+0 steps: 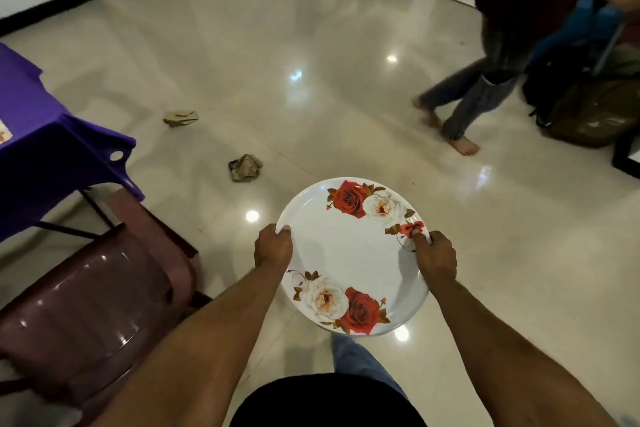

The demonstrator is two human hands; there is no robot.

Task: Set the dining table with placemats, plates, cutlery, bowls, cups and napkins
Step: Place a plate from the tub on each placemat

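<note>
You hold a white plate [349,256] in both hands, out in front of your body and above the glossy tiled floor [311,80], not over any surface. Your left hand [273,246] grips the plate's left rim, thumb on top and the fingers curled under the edge. Your right hand [434,255] grips the right rim the same way, its thumb pressing beside a small red bud printed there. The plate sits nearly level, tipped a little toward you, with a red and a white rose printed at its far edge and another such pair at its near edge. To your left, the corner of a surface under a purple cloth [52,135] stands well apart from the plate, and a dark maroon plastic chair [86,305] sits below it, near your left forearm. Two crumpled bits of paper lie on the floor beyond the plate: one [245,167] near the plate's far left edge, the other [180,117] farther off toward the cloth. At the upper right another person [485,87], blurred, stands barefoot in jeans beside a pile of dark bags [581,104]. Your own blue jeans leg [356,357] shows just below the plate.
</note>
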